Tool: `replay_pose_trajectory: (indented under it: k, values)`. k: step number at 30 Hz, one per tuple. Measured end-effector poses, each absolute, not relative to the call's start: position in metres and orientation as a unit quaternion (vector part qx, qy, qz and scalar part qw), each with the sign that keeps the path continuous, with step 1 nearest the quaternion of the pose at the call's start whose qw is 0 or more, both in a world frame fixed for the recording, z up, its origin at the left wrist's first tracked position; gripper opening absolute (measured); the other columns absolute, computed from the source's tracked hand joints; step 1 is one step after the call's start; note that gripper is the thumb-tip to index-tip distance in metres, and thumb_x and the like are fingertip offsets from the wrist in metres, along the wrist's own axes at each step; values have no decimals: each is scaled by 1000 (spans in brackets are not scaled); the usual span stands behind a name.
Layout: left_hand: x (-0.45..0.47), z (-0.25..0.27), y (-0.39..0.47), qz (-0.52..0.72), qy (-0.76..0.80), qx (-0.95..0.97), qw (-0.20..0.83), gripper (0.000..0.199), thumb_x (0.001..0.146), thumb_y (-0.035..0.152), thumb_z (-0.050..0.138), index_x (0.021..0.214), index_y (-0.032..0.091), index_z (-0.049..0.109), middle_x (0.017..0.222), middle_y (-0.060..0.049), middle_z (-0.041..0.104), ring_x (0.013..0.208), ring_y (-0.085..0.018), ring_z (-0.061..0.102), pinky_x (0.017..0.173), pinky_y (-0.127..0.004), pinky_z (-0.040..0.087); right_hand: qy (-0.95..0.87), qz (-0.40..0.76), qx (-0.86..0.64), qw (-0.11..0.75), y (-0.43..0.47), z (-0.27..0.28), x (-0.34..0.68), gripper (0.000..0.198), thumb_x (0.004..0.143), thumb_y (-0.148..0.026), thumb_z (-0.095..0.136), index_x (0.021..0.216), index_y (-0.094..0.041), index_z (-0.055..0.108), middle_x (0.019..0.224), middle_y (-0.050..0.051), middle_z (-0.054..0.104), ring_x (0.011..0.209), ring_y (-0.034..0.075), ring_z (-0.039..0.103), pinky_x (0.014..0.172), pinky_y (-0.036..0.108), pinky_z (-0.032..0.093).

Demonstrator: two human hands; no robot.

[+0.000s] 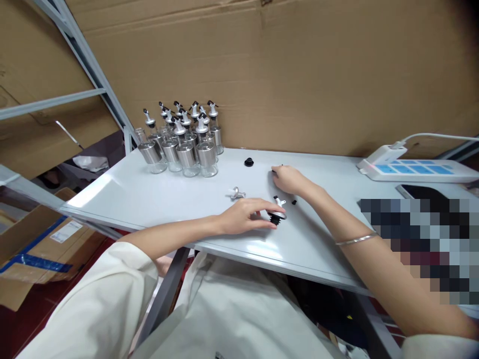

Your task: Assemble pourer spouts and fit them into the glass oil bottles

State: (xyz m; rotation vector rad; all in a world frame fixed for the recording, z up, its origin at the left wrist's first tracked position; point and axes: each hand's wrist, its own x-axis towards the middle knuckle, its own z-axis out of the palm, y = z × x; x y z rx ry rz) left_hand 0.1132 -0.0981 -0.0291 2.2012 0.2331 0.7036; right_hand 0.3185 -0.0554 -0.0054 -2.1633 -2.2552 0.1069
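Head: left hand (pixel 241 216) holds spout (pixel 277 216) inside table edge (pixel 269 262).

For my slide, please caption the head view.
Left hand holding a pourer, right hand at the table, bottles grouped left.

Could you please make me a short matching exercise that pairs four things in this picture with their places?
Things:
1. silver-and-black pourer with ribbed base
2. small round black stopper
3. long white power strip with blue panels
4. clear glass bottles with steel bands

Places:
A. far right, a white adapter on it
B. grouped at the white table's back left
C. in the left hand
D. between the bottles and the right hand

Pairs: 1-C, 2-D, 3-A, 4-B
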Motion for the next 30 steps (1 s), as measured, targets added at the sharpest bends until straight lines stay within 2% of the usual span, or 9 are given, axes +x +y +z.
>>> replay_pose_trajectory:
  k: [4,7,10,16,19,22,25,27,30]
  values:
    - [114,-30,-98,291,90,868,392,33,85,28,68,117,21,65,114,-9,72,106,-19,66,78,-28,55,-746,38,-665,8,-68,5,312,32,80,-2,44,87,-13,73,93,16,74,86,24,67,71,29,41]
    - [114,-32,-97,296,89,869,385,33,84,29,69,116,21,66,115,-9,71,103,-19,67,78,-29,55,-772,48,-634,11,-87,11,303,26,70,1,53,67,-17,71,86,11,73,75,20,65,64,27,39]
    - [113,-34,-96,308,79,870,377,32,86,29,67,117,21,65,114,-9,71,101,-18,67,78,-29,55,-783,64,-618,17,-108,13,298,24,63,3,58,61,-19,68,75,8,71,66,19,62,59,26,37]
    - [113,-34,-97,312,65,870,375,34,90,33,61,121,20,61,117,-11,69,102,-18,65,77,-29,54,-753,105,-643,89,-144,2,302,25,74,-5,53,57,-20,61,59,4,64,53,16,57,53,26,35]
    - [113,-34,-96,305,67,871,379,36,90,35,60,123,21,60,119,-11,68,104,-19,64,77,-29,54,-743,92,-647,145,-165,-10,300,23,75,-4,49,67,-20,64,66,6,68,60,19,61,57,27,37]
    - [113,-35,-95,305,72,872,377,37,91,35,59,125,21,59,120,-12,67,102,-18,64,77,-29,54,-718,114,-652,216,-183,-21,294,16,79,-14,53,73,-21,66,71,5,70,65,21,64,62,29,42]
    - [114,-36,-94,307,86,871,374,36,91,34,59,124,21,58,121,-11,65,98,-17,64,76,-29,53,-667,128,-659,324,-196,-30,289,12,81,-25,57,71,-23,63,68,2,67,59,19,60,61,30,45]
    - [114,-36,-93,305,77,871,377,34,91,33,60,122,21,59,119,-11,65,103,-18,63,78,-29,53,-616,134,-665,401,-201,-36,287,14,81,-31,58,70,-23,61,68,2,66,58,17,58,61,31,46]
    - [114,-35,-92,296,71,871,385,31,90,33,61,120,22,61,121,-11,62,113,-20,59,79,-29,54,-520,174,-661,512,-207,-41,285,17,81,-37,62,74,-21,62,83,5,71,69,18,64,68,33,51]
